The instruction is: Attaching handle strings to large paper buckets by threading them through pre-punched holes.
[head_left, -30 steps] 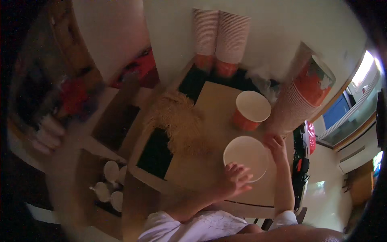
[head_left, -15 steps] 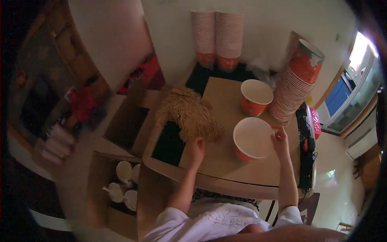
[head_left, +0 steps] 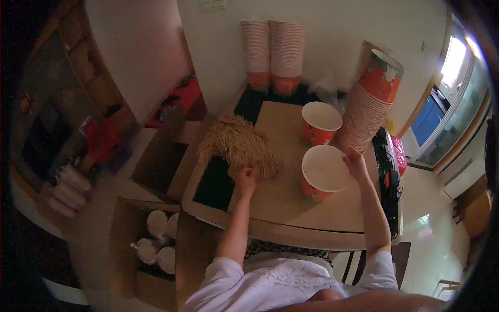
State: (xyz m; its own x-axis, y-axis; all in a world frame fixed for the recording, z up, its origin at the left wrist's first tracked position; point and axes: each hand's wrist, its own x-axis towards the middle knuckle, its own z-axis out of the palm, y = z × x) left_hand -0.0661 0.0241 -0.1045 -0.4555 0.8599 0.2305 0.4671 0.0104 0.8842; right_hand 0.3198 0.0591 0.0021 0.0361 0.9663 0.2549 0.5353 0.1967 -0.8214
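A wide paper bucket (head_left: 325, 169), white inside and orange outside, stands at the near middle of the table. My right hand (head_left: 356, 165) is at its right rim, fingers bent and closed on the edge. At the near edge of a heap of tan shredded strands (head_left: 236, 143), my left hand (head_left: 246, 181) has its fingers curled together. What those fingers pinch, if anything, is hidden. Just beyond the near bucket is a second paper bucket (head_left: 322, 123) of the same kind, also upright.
A leaning stack of nested buckets (head_left: 369, 106) stands at the right. Two upright bucket stacks (head_left: 273, 54) are against the wall. Black power strips (head_left: 387, 179) run along the table's right edge. Left of the table, an open carton (head_left: 143, 281) holds several white-topped pieces.
My left hand has moved up and slightly left to the heap's edge. My right hand has shifted up and left onto the near bucket's rim. The view has also shifted a little.
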